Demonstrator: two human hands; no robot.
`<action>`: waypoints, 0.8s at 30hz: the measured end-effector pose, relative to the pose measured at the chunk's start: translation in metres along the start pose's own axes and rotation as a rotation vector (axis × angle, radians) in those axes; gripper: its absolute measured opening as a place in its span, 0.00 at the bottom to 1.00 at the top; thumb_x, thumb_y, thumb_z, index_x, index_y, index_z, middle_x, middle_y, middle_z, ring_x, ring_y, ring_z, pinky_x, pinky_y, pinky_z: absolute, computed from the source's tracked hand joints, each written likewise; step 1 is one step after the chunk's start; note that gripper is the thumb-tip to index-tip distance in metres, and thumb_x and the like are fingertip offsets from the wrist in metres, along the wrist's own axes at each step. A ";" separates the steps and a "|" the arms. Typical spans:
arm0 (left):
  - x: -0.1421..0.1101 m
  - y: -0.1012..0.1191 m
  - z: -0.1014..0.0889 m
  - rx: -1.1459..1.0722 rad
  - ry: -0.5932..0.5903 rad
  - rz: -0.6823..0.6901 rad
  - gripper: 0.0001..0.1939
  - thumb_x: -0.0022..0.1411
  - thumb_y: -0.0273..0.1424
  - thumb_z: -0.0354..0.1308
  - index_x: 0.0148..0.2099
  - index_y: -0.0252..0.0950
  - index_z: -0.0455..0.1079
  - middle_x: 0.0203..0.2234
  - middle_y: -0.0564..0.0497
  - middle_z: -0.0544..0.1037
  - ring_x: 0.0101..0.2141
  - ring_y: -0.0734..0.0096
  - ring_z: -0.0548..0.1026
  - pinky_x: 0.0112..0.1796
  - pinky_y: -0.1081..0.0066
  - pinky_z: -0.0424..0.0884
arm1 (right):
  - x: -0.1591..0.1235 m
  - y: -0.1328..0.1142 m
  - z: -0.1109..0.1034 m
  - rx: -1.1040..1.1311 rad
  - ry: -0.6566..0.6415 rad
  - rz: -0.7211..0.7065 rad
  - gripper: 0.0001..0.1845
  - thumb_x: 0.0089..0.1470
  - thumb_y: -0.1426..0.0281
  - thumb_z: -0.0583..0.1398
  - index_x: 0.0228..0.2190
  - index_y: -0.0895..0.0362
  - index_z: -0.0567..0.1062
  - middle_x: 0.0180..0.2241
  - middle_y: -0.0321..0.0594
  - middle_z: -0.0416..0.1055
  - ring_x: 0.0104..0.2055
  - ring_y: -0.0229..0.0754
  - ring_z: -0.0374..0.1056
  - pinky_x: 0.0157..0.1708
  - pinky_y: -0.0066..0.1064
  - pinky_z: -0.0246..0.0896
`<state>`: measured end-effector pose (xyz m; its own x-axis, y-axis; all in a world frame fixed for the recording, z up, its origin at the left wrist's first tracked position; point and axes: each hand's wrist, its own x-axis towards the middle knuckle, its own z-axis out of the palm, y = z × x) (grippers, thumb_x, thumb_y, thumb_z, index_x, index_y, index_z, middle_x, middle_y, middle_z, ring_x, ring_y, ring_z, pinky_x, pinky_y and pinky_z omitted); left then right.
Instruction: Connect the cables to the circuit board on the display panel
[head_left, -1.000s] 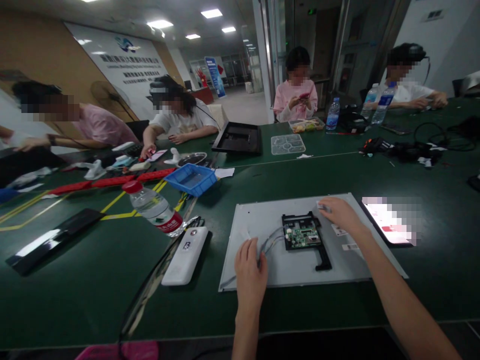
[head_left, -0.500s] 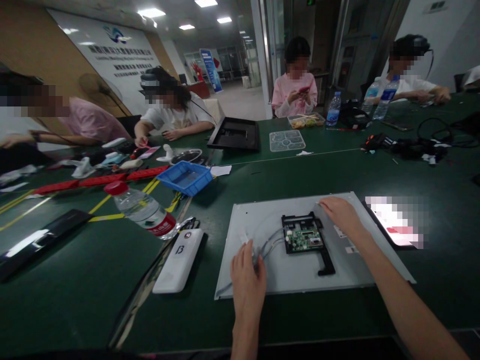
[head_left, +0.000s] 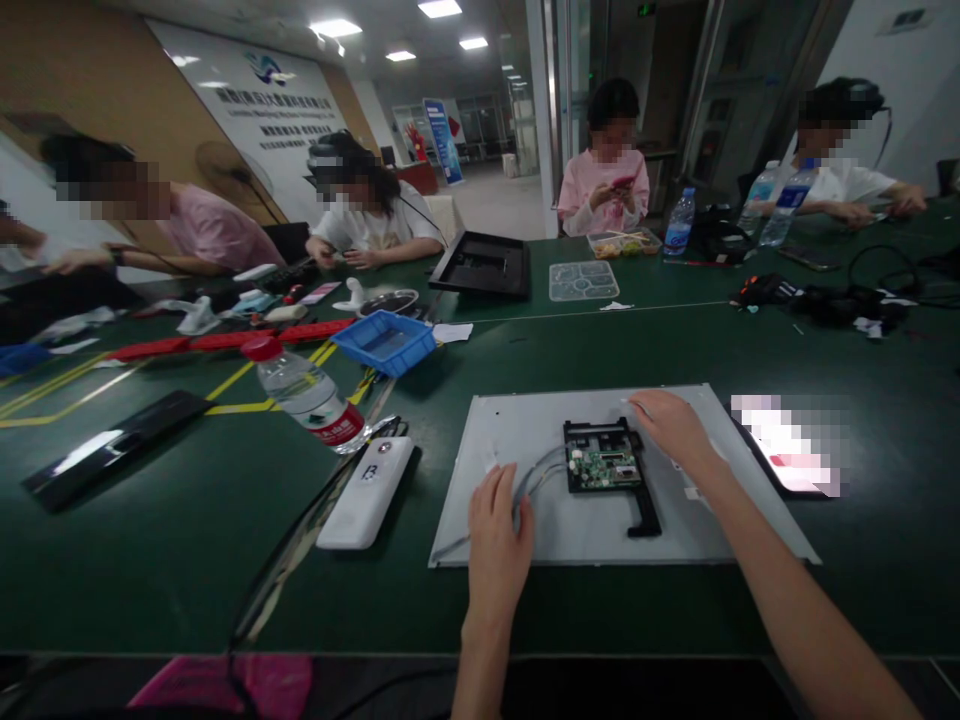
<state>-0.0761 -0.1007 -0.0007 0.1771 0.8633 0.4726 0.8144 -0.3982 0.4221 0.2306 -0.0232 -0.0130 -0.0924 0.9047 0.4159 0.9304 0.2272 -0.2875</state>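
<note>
A flat grey-white metal display panel [head_left: 465, 450] lies on the green table in front of me. On it sits a black bracket [head_left: 646, 515] carrying a green circuit board [head_left: 604, 468]. Grey cables [head_left: 544, 465] run left from the board and pass under my left hand [head_left: 499, 525]. That hand rests over the panel's left side, fingers stretched and thumb apart. Beyond the bracket's upper right corner, my right hand [head_left: 673, 428] has its fingers bent and pressed together above the panel. A tiny pale bit shows at its fingertips, too small to name.
Left of the panel are a white power bank [head_left: 367, 495], a tilted red-capped water bottle [head_left: 311, 400] and a blue tray [head_left: 386, 342]. A lit phone [head_left: 787, 445] lies to the right. Farther back stand a black frame [head_left: 484, 265] and a clear lid [head_left: 583, 281]. Several people sit around.
The head view has turned slightly left. My right hand has shifted a little left, nearer the bracket's top corner. My left hand stays almost in place over the cables.
</note>
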 end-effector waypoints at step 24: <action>0.128 0.024 0.042 -0.126 -0.569 0.411 0.30 0.59 0.39 0.55 0.61 0.35 0.56 0.56 0.41 0.64 0.57 0.56 0.62 0.55 0.57 0.60 | 0.001 -0.005 0.008 0.020 -0.017 0.003 0.13 0.59 0.71 0.51 0.38 0.57 0.75 0.40 0.43 0.75 0.43 0.45 0.69 0.46 0.33 0.59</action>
<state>-0.0103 0.0134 0.0380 0.7451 0.6499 0.1501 0.5559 -0.7294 0.3986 0.2230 -0.0207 -0.0177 -0.0956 0.9113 0.4006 0.9234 0.2315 -0.3062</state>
